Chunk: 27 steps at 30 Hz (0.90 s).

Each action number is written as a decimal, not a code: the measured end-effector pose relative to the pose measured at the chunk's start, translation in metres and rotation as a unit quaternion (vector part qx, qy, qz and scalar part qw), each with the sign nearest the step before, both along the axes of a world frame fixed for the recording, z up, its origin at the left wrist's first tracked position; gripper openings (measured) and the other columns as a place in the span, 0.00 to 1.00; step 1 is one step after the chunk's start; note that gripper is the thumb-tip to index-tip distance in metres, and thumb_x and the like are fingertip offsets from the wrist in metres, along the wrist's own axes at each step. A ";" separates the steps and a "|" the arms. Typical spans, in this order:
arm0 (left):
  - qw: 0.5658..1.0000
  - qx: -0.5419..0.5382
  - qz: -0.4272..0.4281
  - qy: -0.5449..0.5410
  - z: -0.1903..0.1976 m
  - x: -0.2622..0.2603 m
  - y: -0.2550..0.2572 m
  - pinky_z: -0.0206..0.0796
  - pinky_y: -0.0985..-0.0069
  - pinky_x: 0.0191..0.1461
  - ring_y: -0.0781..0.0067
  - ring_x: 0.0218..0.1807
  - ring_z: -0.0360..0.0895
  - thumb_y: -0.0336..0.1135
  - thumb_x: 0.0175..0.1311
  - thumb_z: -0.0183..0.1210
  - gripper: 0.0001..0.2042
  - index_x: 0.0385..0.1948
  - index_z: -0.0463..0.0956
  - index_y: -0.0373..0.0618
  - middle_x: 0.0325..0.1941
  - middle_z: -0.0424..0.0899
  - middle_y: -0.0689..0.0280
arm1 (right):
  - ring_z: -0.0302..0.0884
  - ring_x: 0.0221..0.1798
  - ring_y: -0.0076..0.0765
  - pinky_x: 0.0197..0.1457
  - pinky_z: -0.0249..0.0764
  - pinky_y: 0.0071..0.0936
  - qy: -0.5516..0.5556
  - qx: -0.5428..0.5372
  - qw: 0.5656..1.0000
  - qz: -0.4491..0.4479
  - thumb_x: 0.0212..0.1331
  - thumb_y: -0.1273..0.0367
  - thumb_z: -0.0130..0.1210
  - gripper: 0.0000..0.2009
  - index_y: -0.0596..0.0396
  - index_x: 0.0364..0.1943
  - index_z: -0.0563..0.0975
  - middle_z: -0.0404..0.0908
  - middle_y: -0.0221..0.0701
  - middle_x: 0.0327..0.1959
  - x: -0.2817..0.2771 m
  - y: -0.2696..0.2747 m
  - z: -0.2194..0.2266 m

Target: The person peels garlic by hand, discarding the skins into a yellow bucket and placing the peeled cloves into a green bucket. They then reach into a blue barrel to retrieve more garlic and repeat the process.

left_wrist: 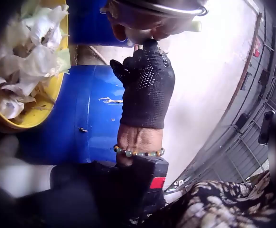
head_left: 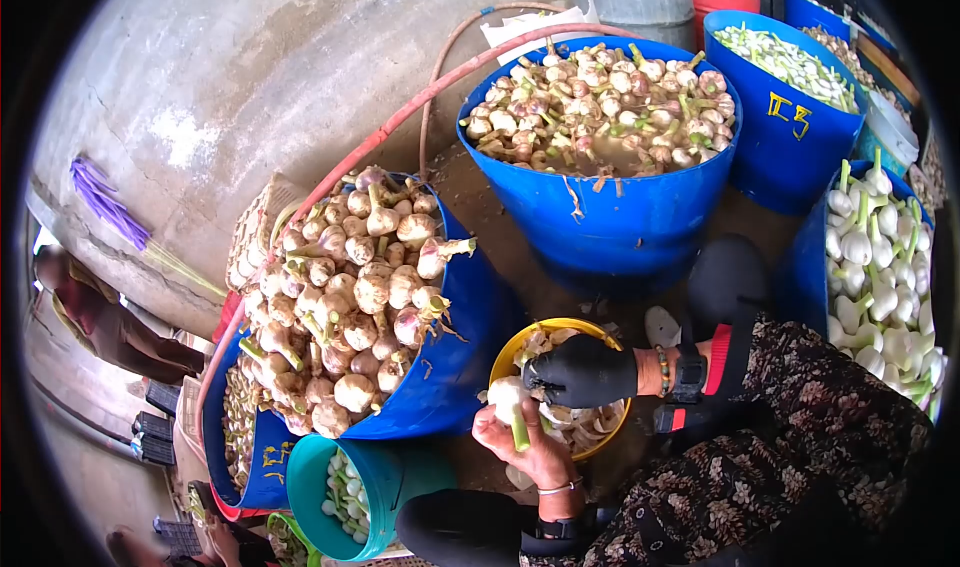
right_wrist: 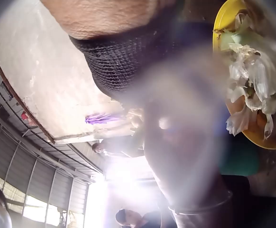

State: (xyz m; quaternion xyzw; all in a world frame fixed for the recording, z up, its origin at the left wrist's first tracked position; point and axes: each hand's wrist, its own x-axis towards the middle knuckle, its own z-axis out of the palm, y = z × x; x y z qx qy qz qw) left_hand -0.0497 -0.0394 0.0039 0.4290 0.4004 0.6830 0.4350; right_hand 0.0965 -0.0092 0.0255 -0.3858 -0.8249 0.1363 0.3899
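My bare left hand (head_left: 540, 459), with a silver bangle at the wrist, holds a white garlic bulb (head_left: 507, 393) by its underside, its short green stem pointing down between the fingers. From the other side my right hand (head_left: 583, 370), in a black glove, grips at the bulb; its fingertips are partly hidden behind it. Seen from the left wrist, the gloved right hand (left_wrist: 147, 85) reaches up to the bulb, close to the bare fingertips. Directly below both hands stands a yellow bucket (head_left: 560, 324) with papery garlic skins (head_left: 588, 429) in it.
A tipped blue drum (head_left: 470, 317) spills over with unpeeled garlic bulbs (head_left: 350, 307). Behind is another blue drum (head_left: 600, 217) of bulbs in water. Peeled bulbs (head_left: 870, 277) fill a container at right. A teal bucket (head_left: 400, 487) stands near; a person (head_left: 115, 317) is far left.
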 end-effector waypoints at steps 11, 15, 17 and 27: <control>0.946 -0.085 -0.180 -0.255 0.010 -0.013 0.000 0.72 0.65 0.54 0.60 0.54 0.74 0.30 0.57 0.62 0.18 0.48 0.66 0.48 0.52 0.75 0.59 | 0.76 0.26 0.46 0.31 0.71 0.40 -0.006 -0.093 0.994 -0.058 0.49 0.67 0.59 0.08 0.55 0.30 0.76 0.78 0.37 0.22 0.013 0.020 0.012; 0.864 -0.077 -0.310 -0.388 -0.003 -0.025 0.008 0.74 0.60 0.47 0.57 0.52 0.75 0.31 0.56 0.60 0.18 0.50 0.69 0.51 0.54 0.74 0.56 | 0.77 0.27 0.50 0.33 0.71 0.43 0.037 -0.164 0.985 -0.050 0.47 0.68 0.58 0.08 0.57 0.28 0.76 0.78 0.41 0.22 0.006 0.021 -0.021; 0.853 -0.038 -0.359 -0.376 0.012 -0.026 0.004 0.73 0.60 0.43 0.57 0.52 0.75 0.32 0.54 0.60 0.18 0.48 0.71 0.50 0.57 0.73 0.56 | 0.79 0.32 0.44 0.37 0.73 0.41 -0.088 -0.288 0.954 -0.010 0.50 0.69 0.56 0.08 0.57 0.33 0.78 0.81 0.40 0.27 0.008 0.035 -0.050; 0.944 -0.001 -0.250 -0.214 0.000 -0.031 0.014 0.72 0.66 0.48 0.63 0.54 0.72 0.39 0.56 0.57 0.24 0.55 0.67 0.41 0.51 0.73 0.61 | 0.75 0.46 0.33 0.51 0.72 0.32 0.126 -0.220 0.959 0.129 0.59 0.69 0.58 0.17 0.59 0.50 0.71 0.78 0.34 0.43 0.004 0.004 -0.002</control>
